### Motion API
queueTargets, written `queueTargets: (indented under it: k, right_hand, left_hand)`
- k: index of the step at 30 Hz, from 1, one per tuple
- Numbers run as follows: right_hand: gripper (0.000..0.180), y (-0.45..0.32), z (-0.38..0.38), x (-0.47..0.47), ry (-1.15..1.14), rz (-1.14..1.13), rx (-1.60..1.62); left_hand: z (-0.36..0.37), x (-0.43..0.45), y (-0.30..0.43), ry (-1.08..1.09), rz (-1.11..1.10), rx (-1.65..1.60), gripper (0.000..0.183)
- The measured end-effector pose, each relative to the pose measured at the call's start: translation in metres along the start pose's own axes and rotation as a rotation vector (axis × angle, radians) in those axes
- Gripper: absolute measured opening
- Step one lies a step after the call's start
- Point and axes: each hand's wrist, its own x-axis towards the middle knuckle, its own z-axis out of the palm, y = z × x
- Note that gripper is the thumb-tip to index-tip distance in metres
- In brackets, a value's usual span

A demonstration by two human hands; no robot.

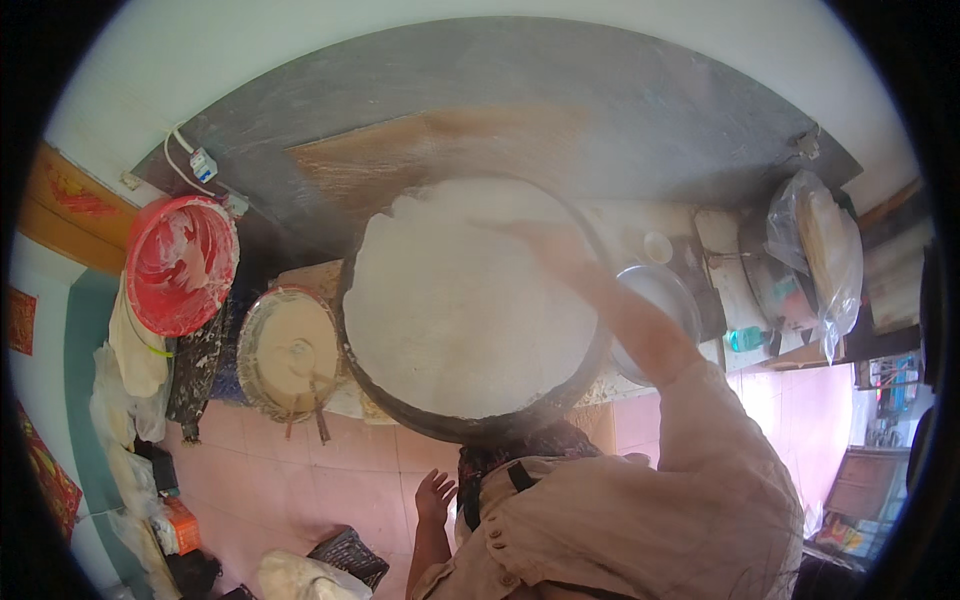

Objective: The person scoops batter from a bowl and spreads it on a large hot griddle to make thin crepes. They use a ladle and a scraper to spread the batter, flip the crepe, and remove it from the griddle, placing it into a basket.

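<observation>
A large round dark griddle [365, 386] stands before me, covered almost to its rim by a thin pale sheet of batter [465, 300] with a ragged edge at the upper left. Steam blurs its upper part. My right hand [510, 227] reaches over the upper right of the sheet, fingers stretched to the left; the haze hides whether it touches the sheet or holds something. My left hand [436, 495] hangs low beside my body, away from the griddle, with its fingers apart and nothing in it. Left of the griddle, a tub of batter [289, 345] has stick-like handles at its front.
A red plastic basin [180, 262], smeared with batter, stands at the left. Right of the griddle are a round metal pan [679, 300], a small pale bowl [658, 247] and a clear plastic bag of flat pale sheets [829, 255]. A black crate [350, 556] lies on the floor.
</observation>
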Motion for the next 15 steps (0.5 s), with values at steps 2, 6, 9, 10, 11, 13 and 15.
queueTargets:
  k: [2, 6, 9, 10, 11, 13, 15]
  right_hand:
    - [0.031, 0.043, -0.005, -0.011, -0.028, 0.082, -0.167]
    - [0.028, 0.065, -0.001, -0.095, 0.083, -0.245, -0.303]
    - [0.031, 0.048, -0.005, -0.167, 0.215, -0.495, 0.055]
    - [0.032, 0.042, -0.007, -0.181, 0.243, -0.555, 0.057]
    - [0.032, 0.040, -0.013, -0.192, 0.221, -0.570, 0.072]
    - [0.033, 0.038, -0.024, -0.208, 0.166, -0.594, 0.109]
    - [0.031, 0.039, -0.030, -0.203, 0.212, -0.407, 0.176]
  left_hand:
    - [0.009, -0.003, -0.003, 0.001, -0.018, 0.004, 0.051]
    - [0.027, -0.007, -0.006, -0.029, -0.040, 0.103, 0.053]
    - [0.039, -0.006, -0.007, -0.063, -0.041, 0.124, 0.053]
    - [0.042, -0.005, -0.008, -0.062, -0.053, 0.126, 0.053]
    - [0.046, -0.004, -0.010, -0.062, -0.057, 0.136, 0.052]
    - [0.051, -0.003, -0.014, -0.077, -0.058, 0.162, 0.051]
    - [0.057, -0.003, -0.020, -0.104, -0.052, 0.200, 0.049]
